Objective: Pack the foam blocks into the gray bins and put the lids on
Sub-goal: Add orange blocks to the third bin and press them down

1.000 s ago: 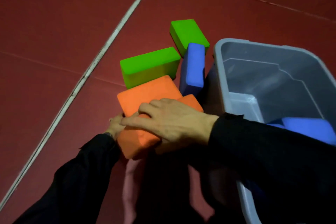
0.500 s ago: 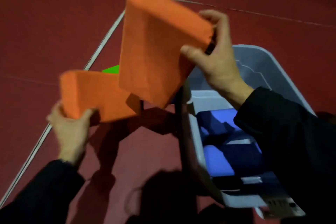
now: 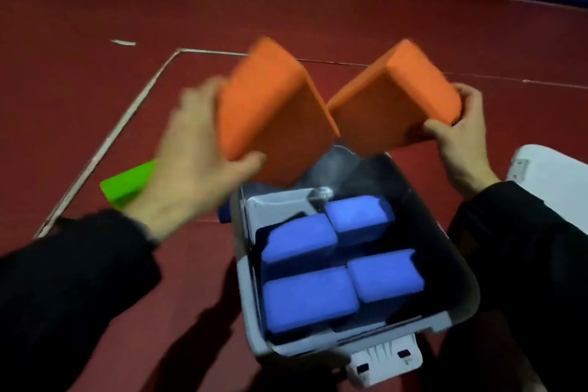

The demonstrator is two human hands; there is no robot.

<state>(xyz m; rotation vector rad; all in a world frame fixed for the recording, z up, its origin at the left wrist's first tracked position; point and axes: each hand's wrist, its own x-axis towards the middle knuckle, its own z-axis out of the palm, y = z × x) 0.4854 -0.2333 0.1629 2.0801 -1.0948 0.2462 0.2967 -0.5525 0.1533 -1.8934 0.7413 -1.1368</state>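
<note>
The gray bin stands open on the red floor with no lid on it, and four blue blocks already lie inside, covering most of its bottom in a rough two-by-two, so the packing of this bin looks well begun but not finished. Above its far end two orange blocks are held tilted in the air: the left orange block is gripped by the left hand, thumb under its lower edge and fingers behind it, and the right orange block is pinched at its outer end by the right hand; their inner corners seem to meet or overlap, though blur makes that hard to settle. Neither block is in the bin yet. A pale gray piece at the right edge may be a lid or a second bin. On the floor left of the bin a green block waits unpacked, so more blocks and the lids remain.
</note>
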